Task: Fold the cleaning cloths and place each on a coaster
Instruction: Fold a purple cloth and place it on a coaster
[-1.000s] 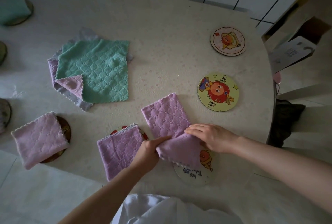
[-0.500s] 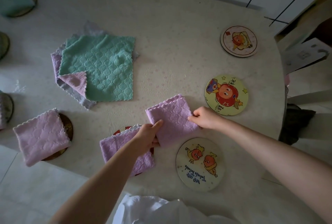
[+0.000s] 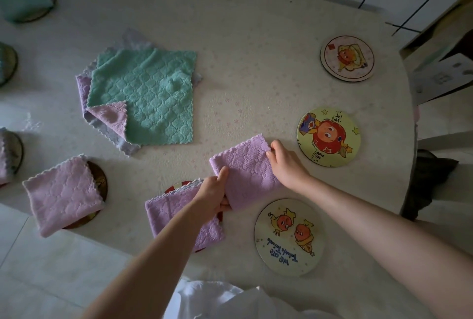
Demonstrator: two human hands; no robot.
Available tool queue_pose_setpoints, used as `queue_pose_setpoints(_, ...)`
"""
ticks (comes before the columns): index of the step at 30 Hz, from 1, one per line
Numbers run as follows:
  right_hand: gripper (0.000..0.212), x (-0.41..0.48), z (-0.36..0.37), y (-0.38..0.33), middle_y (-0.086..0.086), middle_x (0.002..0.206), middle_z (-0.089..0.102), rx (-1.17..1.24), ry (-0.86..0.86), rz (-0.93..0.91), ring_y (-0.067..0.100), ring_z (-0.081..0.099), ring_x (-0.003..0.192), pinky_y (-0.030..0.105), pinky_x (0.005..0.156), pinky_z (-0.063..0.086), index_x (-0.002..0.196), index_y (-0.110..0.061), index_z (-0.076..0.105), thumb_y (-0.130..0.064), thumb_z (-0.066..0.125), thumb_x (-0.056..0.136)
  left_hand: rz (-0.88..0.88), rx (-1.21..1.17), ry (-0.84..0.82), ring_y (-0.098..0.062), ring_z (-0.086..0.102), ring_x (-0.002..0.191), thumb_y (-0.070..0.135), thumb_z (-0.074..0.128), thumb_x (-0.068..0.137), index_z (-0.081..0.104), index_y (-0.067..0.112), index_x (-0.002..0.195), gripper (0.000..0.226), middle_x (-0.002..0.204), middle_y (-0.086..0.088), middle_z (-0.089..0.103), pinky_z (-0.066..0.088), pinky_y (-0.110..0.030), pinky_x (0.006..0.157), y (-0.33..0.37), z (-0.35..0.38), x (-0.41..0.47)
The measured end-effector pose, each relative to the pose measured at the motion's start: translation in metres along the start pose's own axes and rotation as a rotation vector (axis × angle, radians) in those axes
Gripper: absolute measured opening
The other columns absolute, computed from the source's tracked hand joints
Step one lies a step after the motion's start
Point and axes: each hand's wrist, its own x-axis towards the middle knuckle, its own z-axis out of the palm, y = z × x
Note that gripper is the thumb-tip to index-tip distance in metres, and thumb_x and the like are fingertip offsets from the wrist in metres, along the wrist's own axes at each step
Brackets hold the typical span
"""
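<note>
Folded purple cloth [image 3: 245,172] flat on table [image 3: 256,88], just beyond near coaster [image 3: 289,236], left of yellow coaster [image 3: 329,137]. Nearly square, tilted; slightly longer axis runs left to far-right, scalloped edge facing far. Left hand [image 3: 213,194] grips near-left edge, thumb on top. Right hand [image 3: 285,165] pinches far-right corner.

Dim, flat light with a greenish-grey cast. Shadows around the left hand [image 3: 213,194] and right hand [image 3: 286,165] on the table [image 3: 256,75] are faint and soft. Far from them the edges bow and darken.
</note>
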Motion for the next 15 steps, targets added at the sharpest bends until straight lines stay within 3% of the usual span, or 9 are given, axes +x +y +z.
queue_pose_setpoints(3, 0.019, 0.005, 0.005, 0.000, 0.009, 0.075, 0.053, -0.050, 0.014, 0.036, 0.030, 0.052, 0.067, 0.034, 0.054, 0.031, 0.093, -0.010, 0.038, -0.028, 0.035, 0.100, 0.012, 0.126, 0.100, -0.028, 0.062, 0.060, 0.052, 0.039, 0.096, 0.059, -0.004, 0.100, 0.059, 0.069, -0.014, 0.059, 0.051, -0.032, 0.047, 0.007, 0.004, -0.002)
queue_pose_setpoints(5, 0.021, 0.008, 0.005, -0.002, 0.011, 0.079, 0.054, -0.073, 0.009, 0.056, 0.030, 0.053, 0.071, 0.034, 0.056, 0.034, 0.095, -0.009, 0.042, -0.028, 0.036, 0.100, 0.020, 0.169, 0.130, -0.026, 0.059, 0.055, 0.054, 0.039, 0.095, 0.059, -0.004, 0.099, 0.061, 0.066, -0.012, 0.056, 0.047, -0.029, 0.041, 0.009, 0.006, -0.004)
queue_pose_setpoints(8, 0.023, 0.009, 0.003, -0.003, 0.015, 0.087, 0.061, -0.058, 0.035, 0.097, 0.032, 0.057, 0.076, 0.036, 0.060, 0.040, 0.101, -0.008, 0.045, -0.031, 0.039, 0.098, 0.087, 0.196, 0.184, -0.030, 0.062, 0.057, 0.055, 0.041, 0.094, 0.061, -0.006, 0.093, 0.064, 0.067, -0.014, 0.058, 0.053, -0.035, 0.046, 0.007, 0.003, -0.005)
queue_pose_setpoints(11, 0.026, -0.006, -0.001, -0.004, 0.011, 0.093, 0.064, -0.138, 0.113, 0.059, 0.029, 0.057, 0.070, 0.032, 0.054, 0.038, 0.111, -0.011, 0.042, -0.033, 0.040, 0.098, 0.208, 0.202, 0.205, -0.036, 0.069, 0.065, 0.050, 0.044, 0.095, 0.063, -0.004, 0.081, 0.059, 0.069, -0.014, 0.065, 0.059, -0.049, 0.059, 0.007, -0.002, -0.013)
queue_pose_setpoints(13, 0.032, -0.023, -0.001, -0.002, 0.007, 0.107, 0.060, -0.263, 0.211, -0.084, 0.025, 0.058, 0.077, 0.033, 0.055, 0.044, 0.122, -0.013, 0.039, -0.032, 0.039, 0.097, 0.309, 0.265, 0.232, -0.025, 0.069, 0.059, 0.042, 0.046, 0.097, 0.064, -0.001, 0.086, 0.047, 0.068, -0.010, 0.067, 0.059, -0.046, 0.061, 0.007, -0.006, -0.022)
queue_pose_setpoints(15, 0.040, -0.039, 0.002, -0.002, 0.007, 0.117, 0.054, -0.371, 0.296, -0.220, 0.023, 0.056, 0.093, 0.034, 0.065, 0.051, 0.130, -0.012, 0.038, -0.029, 0.039, 0.094, 0.473, 0.481, 0.368, -0.011, 0.066, 0.060, 0.037, 0.048, 0.097, 0.060, 0.009, 0.106, 0.033, 0.083, -0.003, 0.070, 0.057, -0.034, 0.058, 0.006, -0.011, -0.033)
